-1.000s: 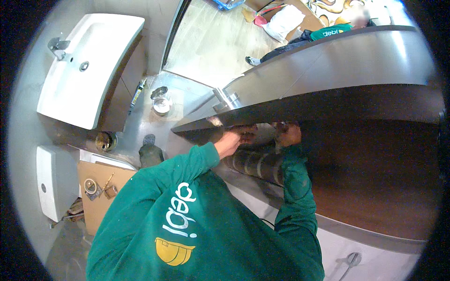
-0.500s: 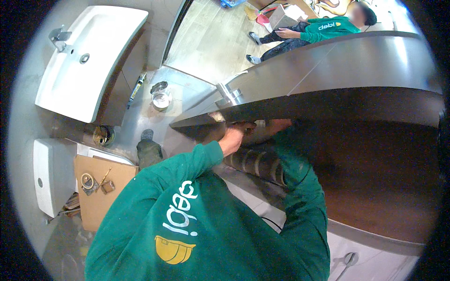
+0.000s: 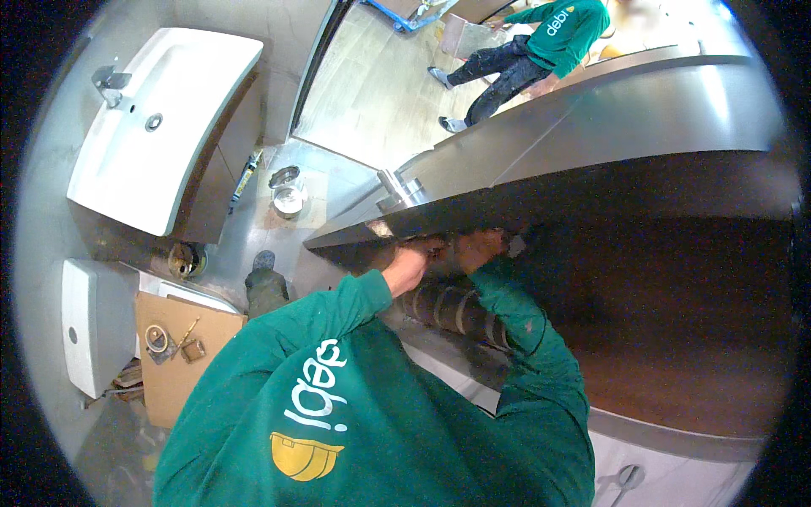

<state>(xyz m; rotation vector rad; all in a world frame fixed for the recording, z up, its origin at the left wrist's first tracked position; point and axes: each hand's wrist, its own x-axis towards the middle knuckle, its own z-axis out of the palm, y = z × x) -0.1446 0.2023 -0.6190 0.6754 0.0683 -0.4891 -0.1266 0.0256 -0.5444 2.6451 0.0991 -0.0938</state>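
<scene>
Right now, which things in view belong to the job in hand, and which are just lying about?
Seemingly in the job:
dark panel, with left hand and right hand at its shadowed side
metal handle on it

Apparently lying about:
open tin on the floor
long tube
cardboard sheet

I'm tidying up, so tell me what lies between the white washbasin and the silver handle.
In the head view, a slim tube and an open tin.

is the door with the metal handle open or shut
Open: the door stands with its dark edge exposed, and pale floor and a co-worker show beyond it.
</scene>
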